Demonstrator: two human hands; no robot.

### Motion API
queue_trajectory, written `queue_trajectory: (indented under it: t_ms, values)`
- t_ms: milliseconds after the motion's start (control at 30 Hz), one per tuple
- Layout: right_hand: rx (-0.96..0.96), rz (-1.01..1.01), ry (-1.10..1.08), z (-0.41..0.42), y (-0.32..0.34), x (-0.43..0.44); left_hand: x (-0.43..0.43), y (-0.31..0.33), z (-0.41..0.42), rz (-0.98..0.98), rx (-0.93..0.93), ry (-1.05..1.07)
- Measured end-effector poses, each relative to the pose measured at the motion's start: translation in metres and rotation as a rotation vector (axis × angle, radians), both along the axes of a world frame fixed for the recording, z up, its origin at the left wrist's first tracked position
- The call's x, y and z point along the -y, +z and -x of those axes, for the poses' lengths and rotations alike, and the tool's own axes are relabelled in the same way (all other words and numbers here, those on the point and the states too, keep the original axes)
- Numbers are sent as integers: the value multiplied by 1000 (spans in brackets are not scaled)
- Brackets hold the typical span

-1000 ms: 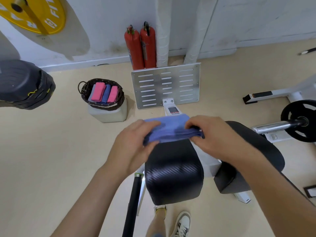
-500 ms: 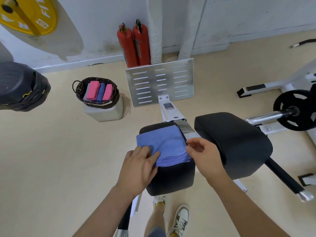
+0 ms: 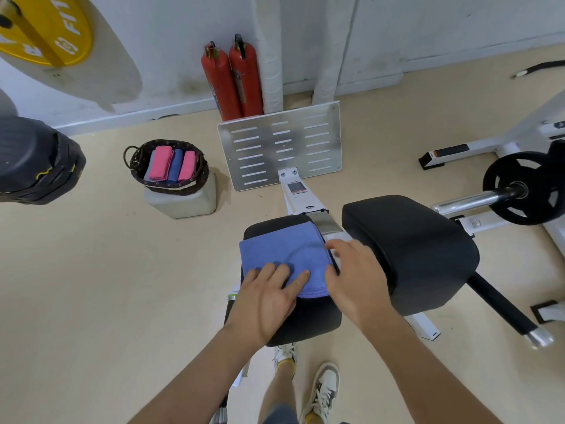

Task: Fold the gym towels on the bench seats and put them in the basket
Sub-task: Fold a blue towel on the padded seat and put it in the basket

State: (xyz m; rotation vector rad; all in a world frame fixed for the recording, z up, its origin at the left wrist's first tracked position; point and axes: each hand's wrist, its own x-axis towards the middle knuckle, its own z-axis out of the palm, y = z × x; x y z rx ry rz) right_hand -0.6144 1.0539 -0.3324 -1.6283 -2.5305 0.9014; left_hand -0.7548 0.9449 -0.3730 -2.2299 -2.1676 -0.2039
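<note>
A folded blue towel [image 3: 284, 252] lies flat on the small black bench seat [image 3: 305, 319] in the middle. My left hand [image 3: 266, 298] rests flat on the towel's near edge with straight fingers. My right hand [image 3: 354, 276] is at the towel's right edge, fingers touching its side; whether they pinch it is hidden. The dark woven basket [image 3: 136, 160] stands on a pale block at the left and holds folded pink and blue towels [image 3: 171, 162].
A larger black pad [image 3: 409, 252] sits right of the seat. A metal footplate [image 3: 284, 145] and two red fire extinguishers [image 3: 232, 81] stand ahead. A barbell with a black plate [image 3: 526, 188] lies right; black plates [image 3: 33, 160] hang at left.
The towel was held up in both hands, then laid on the seat. My left hand has slid flat onto its near edge; my right hand moved along its right side.
</note>
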Motion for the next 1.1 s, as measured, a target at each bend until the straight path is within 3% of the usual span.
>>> queue_trajectory:
  t_ms: [100,233,367,467,600,700,833,1000,1100]
  values:
    - [-141,-93,272,13,-7,3,10,-3,-11,-55,33,-15]
    - [97,79,495,24,-26,-1,15,-4,-15,134,134,64]
    - [267,26,627,23,-29,-6,16,-6,-14,288,145,37]
    - [252,-145,685,23,-19,-15,13,-1,-11,307,169,24]
    - [-46,-96,692,8,-6,-3,10,13,3,345,292,8]
    - [35,40,711,-6,3,-2,1,25,16,405,492,59]
    - [105,-96,789,-1,-7,-11,-10,32,26,290,621,27]
    - [179,86,753,19,17,-40,4,29,40,303,545,61]
    - [195,250,705,32,21,-59,-4,41,57,374,759,249]
